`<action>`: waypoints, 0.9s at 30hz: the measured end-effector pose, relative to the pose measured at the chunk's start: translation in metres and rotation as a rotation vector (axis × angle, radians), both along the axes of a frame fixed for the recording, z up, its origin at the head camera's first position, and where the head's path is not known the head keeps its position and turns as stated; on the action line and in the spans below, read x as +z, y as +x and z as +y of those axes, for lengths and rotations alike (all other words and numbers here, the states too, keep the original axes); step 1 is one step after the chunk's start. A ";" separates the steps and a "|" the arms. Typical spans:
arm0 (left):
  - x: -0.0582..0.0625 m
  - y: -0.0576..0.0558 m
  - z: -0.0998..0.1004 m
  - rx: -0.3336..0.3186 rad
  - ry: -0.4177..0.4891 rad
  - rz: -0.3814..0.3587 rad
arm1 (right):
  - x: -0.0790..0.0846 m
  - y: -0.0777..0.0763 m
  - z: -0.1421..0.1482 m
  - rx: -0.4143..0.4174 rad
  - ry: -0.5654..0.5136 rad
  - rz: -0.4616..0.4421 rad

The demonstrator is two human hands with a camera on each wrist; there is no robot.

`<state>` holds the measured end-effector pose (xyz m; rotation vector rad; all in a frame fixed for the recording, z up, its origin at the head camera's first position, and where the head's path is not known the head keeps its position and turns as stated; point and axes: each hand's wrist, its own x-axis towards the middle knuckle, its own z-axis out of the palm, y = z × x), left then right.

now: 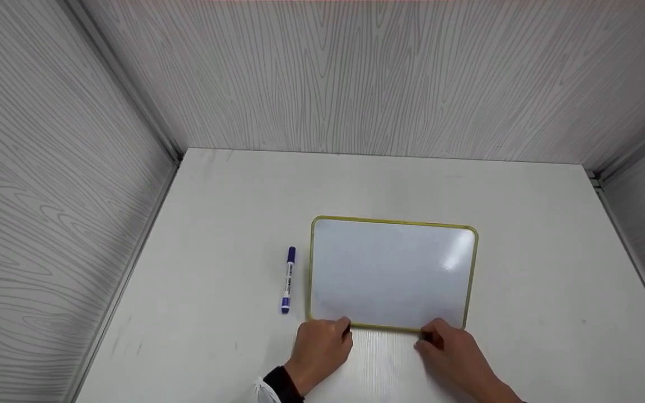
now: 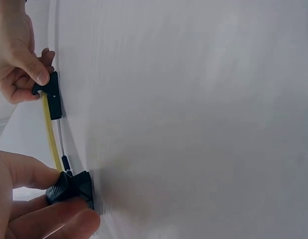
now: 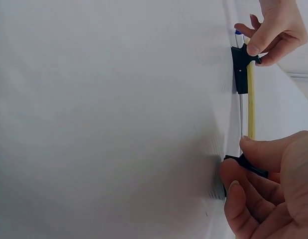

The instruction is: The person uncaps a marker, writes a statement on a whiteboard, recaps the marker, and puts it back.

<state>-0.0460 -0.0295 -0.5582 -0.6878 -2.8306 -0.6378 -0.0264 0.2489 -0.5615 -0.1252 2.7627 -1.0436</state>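
A small whiteboard (image 1: 389, 268) in a yellow frame stands or lies on the table, its near edge facing me. At the left part of that edge, my left hand (image 1: 321, 347) pinches a black plastic clip (image 2: 69, 188) between thumb and fingers. Farther right along the same edge, my right hand (image 1: 457, 355) grips a second black clip (image 3: 246, 163), which its fingers partly cover. Both wrist views show the clips sitting against the yellow frame, with a thin rod running between them.
Left of the board lies a capped blue-and-white marker (image 1: 288, 282), roughly parallel to its left side. The white table (image 1: 216, 196) is bounded by wood-grain panels at the back (image 1: 356, 78), left and right.
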 end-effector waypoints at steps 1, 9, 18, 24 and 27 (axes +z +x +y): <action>0.000 0.001 0.000 0.001 0.008 -0.002 | 0.000 0.000 0.000 0.003 0.001 -0.002; 0.000 0.006 -0.003 -0.013 0.057 -0.045 | 0.003 0.005 -0.001 0.013 0.008 -0.037; -0.002 0.012 -0.003 -0.005 0.085 -0.049 | 0.004 0.007 0.001 0.022 -0.011 -0.038; -0.004 0.013 -0.005 0.003 0.052 0.007 | 0.003 0.008 0.002 0.009 -0.014 -0.043; -0.005 0.013 -0.010 -0.017 0.064 0.044 | 0.003 0.008 0.001 0.001 -0.018 -0.050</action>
